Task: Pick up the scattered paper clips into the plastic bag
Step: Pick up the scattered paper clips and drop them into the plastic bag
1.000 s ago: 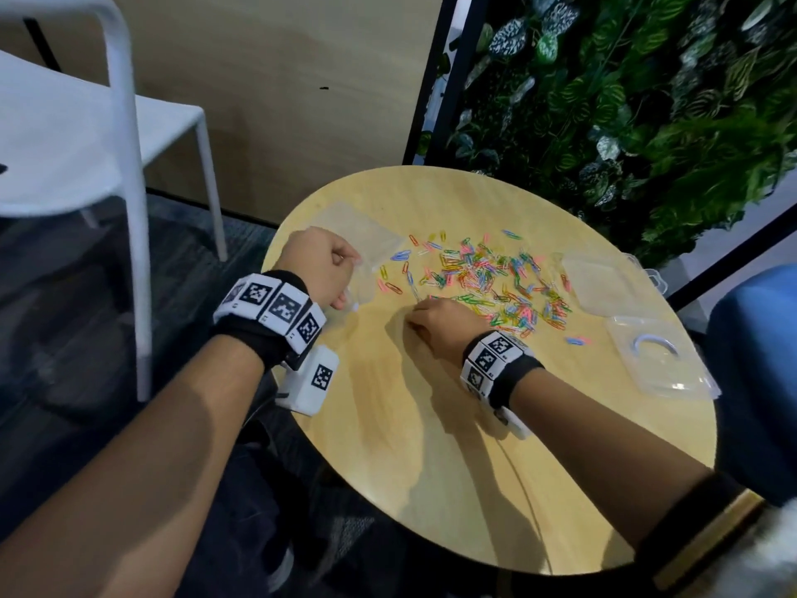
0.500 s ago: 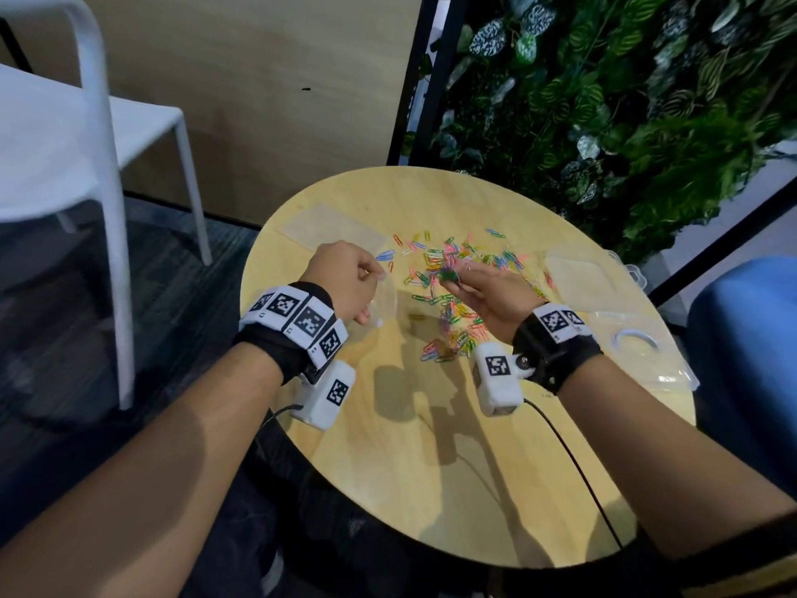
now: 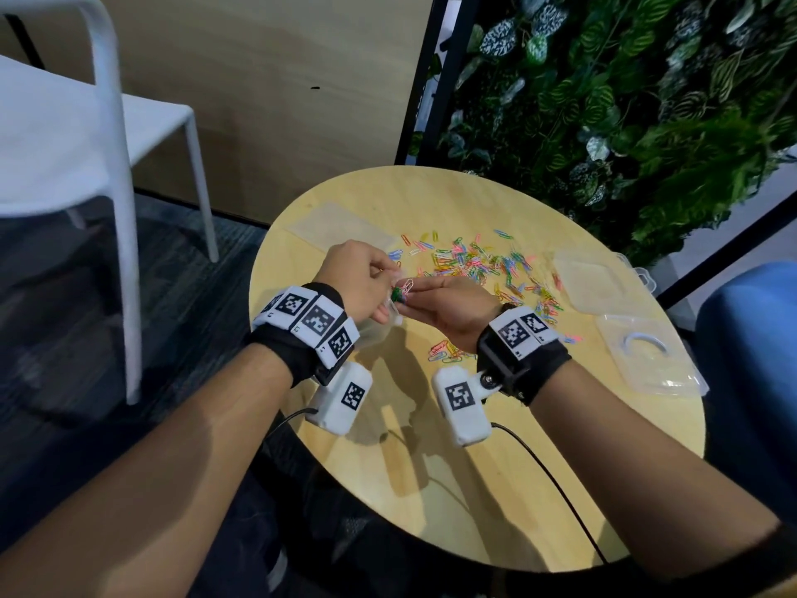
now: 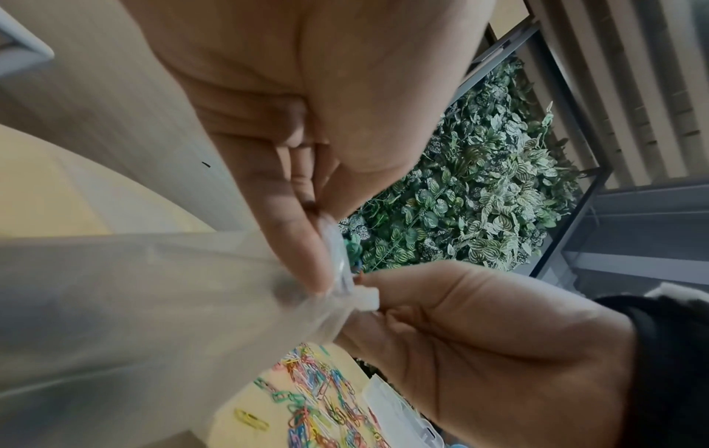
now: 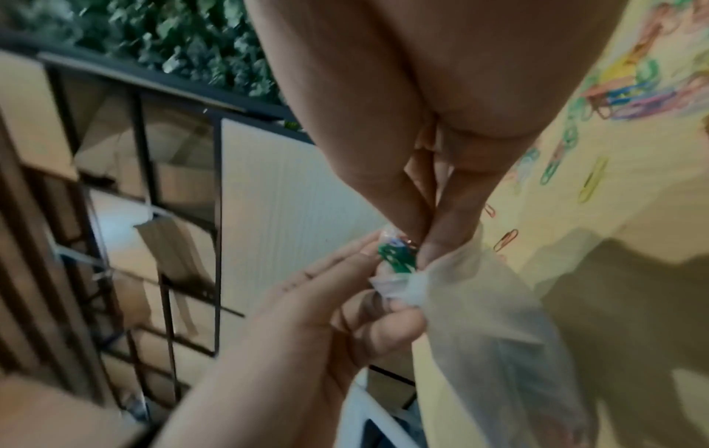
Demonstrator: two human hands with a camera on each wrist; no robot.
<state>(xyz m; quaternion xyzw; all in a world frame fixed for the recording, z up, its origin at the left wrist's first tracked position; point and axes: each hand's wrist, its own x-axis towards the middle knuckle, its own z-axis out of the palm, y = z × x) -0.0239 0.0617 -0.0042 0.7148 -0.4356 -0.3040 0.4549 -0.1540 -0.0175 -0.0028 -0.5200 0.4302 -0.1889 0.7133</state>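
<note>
Above round wooden table (image 3: 431, 468), near its left edge: left hand (image 3: 358, 278) pinching mouth of thin translucent plastic bag (image 5: 495, 327), bag hanging down, long axis roughly vertical. Right hand (image 3: 448, 306) pinching small bunch of green paper clips (image 5: 395, 257) at bag mouth. Scattered coloured paper clips (image 3: 483, 263) behind, toward clear plastic box (image 3: 591, 282).

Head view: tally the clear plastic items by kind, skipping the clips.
Plastic bags: 2, the held plastic bag gripped by the left hand and the flat plastic bag lying on the table.
Clear containers: 2, the far clear container and the near clear container.
Total: 4
</note>
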